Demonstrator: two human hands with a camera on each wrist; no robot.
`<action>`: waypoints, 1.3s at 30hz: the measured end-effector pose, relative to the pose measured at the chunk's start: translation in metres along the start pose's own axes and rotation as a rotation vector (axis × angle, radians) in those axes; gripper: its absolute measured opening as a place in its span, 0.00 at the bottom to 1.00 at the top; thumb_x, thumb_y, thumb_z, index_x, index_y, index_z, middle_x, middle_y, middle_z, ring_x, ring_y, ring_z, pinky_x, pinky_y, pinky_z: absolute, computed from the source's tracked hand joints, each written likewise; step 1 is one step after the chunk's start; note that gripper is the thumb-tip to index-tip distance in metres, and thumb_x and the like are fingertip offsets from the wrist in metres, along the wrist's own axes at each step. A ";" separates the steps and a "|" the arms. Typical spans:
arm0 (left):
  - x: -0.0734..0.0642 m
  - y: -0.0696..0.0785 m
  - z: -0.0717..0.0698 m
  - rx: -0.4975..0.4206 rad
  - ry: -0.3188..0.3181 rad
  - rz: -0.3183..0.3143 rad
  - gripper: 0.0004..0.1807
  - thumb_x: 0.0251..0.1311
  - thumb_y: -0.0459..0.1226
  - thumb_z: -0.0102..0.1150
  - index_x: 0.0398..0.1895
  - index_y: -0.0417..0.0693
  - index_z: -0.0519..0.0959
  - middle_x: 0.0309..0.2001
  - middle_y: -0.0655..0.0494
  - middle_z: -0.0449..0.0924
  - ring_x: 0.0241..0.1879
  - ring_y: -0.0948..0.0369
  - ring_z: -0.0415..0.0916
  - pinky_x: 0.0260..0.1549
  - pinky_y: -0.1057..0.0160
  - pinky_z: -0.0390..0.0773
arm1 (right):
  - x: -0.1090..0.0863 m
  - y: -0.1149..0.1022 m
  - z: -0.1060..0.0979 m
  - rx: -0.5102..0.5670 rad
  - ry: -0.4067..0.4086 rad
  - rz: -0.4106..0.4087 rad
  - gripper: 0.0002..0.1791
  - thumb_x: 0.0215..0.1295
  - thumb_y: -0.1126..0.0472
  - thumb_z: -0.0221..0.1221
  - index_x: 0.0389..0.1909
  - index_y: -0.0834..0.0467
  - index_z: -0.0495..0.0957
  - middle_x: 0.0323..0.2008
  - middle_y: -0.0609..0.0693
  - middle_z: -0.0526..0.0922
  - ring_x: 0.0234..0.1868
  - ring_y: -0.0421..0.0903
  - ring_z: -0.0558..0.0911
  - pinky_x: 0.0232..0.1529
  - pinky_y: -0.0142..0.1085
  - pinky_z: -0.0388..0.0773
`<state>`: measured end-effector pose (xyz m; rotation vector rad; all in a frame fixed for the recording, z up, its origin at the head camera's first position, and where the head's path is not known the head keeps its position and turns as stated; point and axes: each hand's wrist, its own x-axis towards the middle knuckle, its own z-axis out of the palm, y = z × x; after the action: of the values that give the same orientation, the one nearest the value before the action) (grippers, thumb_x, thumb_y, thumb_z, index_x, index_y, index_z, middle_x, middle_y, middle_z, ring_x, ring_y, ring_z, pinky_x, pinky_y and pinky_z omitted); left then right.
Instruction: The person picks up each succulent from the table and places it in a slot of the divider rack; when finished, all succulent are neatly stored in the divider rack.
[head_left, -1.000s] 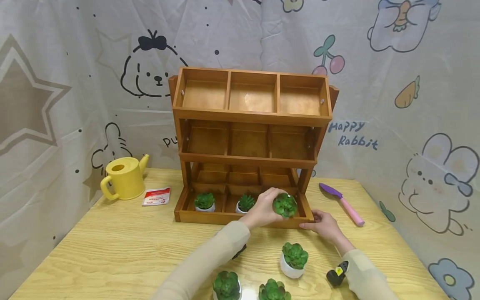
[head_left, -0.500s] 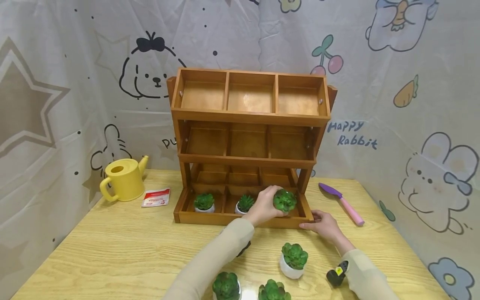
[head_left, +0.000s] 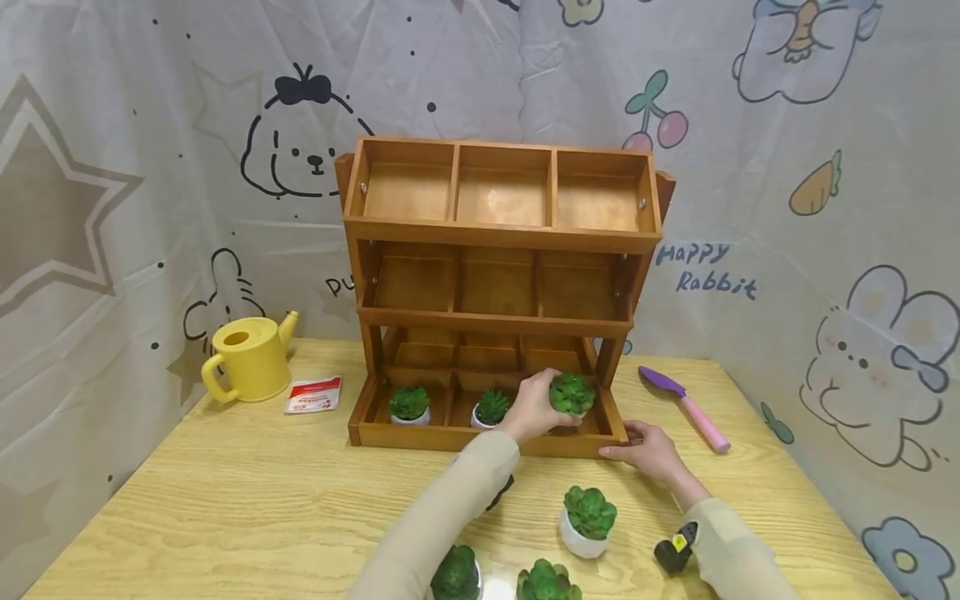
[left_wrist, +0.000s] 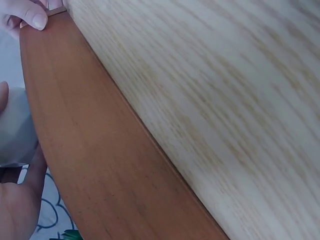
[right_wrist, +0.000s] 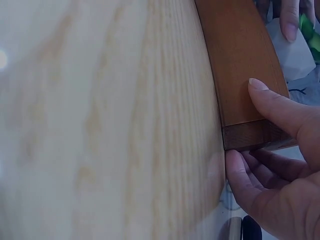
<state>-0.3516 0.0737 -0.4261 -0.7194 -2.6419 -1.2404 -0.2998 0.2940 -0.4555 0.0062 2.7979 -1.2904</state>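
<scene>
My left hand (head_left: pixel 534 408) grips a potted succulent (head_left: pixel 572 393) by its white pot, over the right compartment of the bottom tier of a wooden plant shelf (head_left: pixel 498 315). In the left wrist view the white pot (left_wrist: pixel 17 127) sits between fingers and thumb, just behind the front board (left_wrist: pixel 95 125). At the shelf's front right corner, my right hand (head_left: pixel 651 452) pinches the wood, thumb on the front face and fingers round the end, as the right wrist view shows. Two small succulents, one left (head_left: pixel 409 405) and one in the middle (head_left: pixel 492 408), stand in the same tier.
Nearer me on the table stand more white-potted succulents (head_left: pixel 588 518). A purple and pink trowel (head_left: pixel 684 407) lies to the right of the shelf. On the left are a yellow watering can (head_left: pixel 251 358) and a red and white packet (head_left: pixel 313 395). Patterned cloth hangs behind.
My left hand has moved slightly back and right with the succulent, which now looks more upright. The right hand has stayed on the shelf corner.
</scene>
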 end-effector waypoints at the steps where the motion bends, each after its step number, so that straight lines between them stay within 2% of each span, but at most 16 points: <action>1: 0.000 0.000 0.001 0.000 -0.003 -0.014 0.37 0.43 0.43 0.77 0.57 0.43 0.71 0.52 0.50 0.78 0.51 0.56 0.77 0.50 0.61 0.78 | 0.000 0.000 0.000 -0.003 -0.001 -0.001 0.48 0.52 0.47 0.70 0.64 0.74 0.62 0.58 0.71 0.73 0.56 0.63 0.76 0.53 0.50 0.76; 5: -0.001 0.000 0.003 0.018 -0.030 -0.060 0.39 0.44 0.46 0.76 0.59 0.42 0.71 0.53 0.50 0.78 0.52 0.56 0.76 0.51 0.61 0.77 | 0.000 -0.001 0.000 -0.011 -0.004 -0.006 0.48 0.52 0.47 0.70 0.64 0.74 0.62 0.57 0.70 0.73 0.55 0.62 0.77 0.53 0.50 0.76; 11: -0.001 0.001 0.007 0.048 -0.073 -0.087 0.40 0.44 0.48 0.76 0.59 0.40 0.70 0.52 0.48 0.78 0.52 0.55 0.76 0.50 0.60 0.78 | -0.001 -0.002 0.000 -0.006 0.006 -0.012 0.45 0.53 0.49 0.70 0.63 0.74 0.64 0.56 0.70 0.75 0.54 0.61 0.78 0.51 0.49 0.77; 22: -0.004 0.005 0.010 0.085 -0.080 -0.100 0.38 0.46 0.47 0.75 0.56 0.39 0.70 0.49 0.47 0.79 0.50 0.55 0.77 0.48 0.62 0.78 | -0.002 -0.002 0.000 -0.026 0.009 -0.016 0.46 0.53 0.47 0.70 0.63 0.74 0.64 0.55 0.70 0.75 0.53 0.60 0.78 0.50 0.48 0.77; 28: -0.006 0.009 0.012 0.080 -0.096 -0.134 0.38 0.46 0.49 0.74 0.55 0.38 0.69 0.46 0.45 0.79 0.47 0.55 0.79 0.46 0.60 0.79 | -0.002 -0.002 -0.001 -0.041 0.010 -0.014 0.48 0.53 0.46 0.69 0.64 0.74 0.63 0.57 0.71 0.74 0.54 0.62 0.77 0.51 0.50 0.77; 36: -0.006 0.010 0.011 0.071 -0.102 -0.143 0.38 0.42 0.48 0.77 0.54 0.40 0.71 0.46 0.48 0.80 0.47 0.56 0.78 0.47 0.60 0.78 | -0.001 -0.001 0.000 -0.019 0.012 -0.014 0.44 0.52 0.48 0.70 0.62 0.72 0.66 0.55 0.68 0.77 0.52 0.59 0.80 0.48 0.47 0.78; 39: -0.005 0.010 0.010 0.089 -0.100 -0.146 0.39 0.42 0.49 0.77 0.55 0.40 0.72 0.50 0.47 0.77 0.50 0.55 0.76 0.51 0.59 0.77 | 0.000 -0.001 0.001 -0.015 0.013 -0.019 0.44 0.52 0.48 0.70 0.62 0.72 0.66 0.54 0.68 0.77 0.51 0.58 0.80 0.48 0.47 0.78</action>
<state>-0.3419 0.0852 -0.4273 -0.5987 -2.8562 -1.1399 -0.2995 0.2928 -0.4550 -0.0124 2.8252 -1.2775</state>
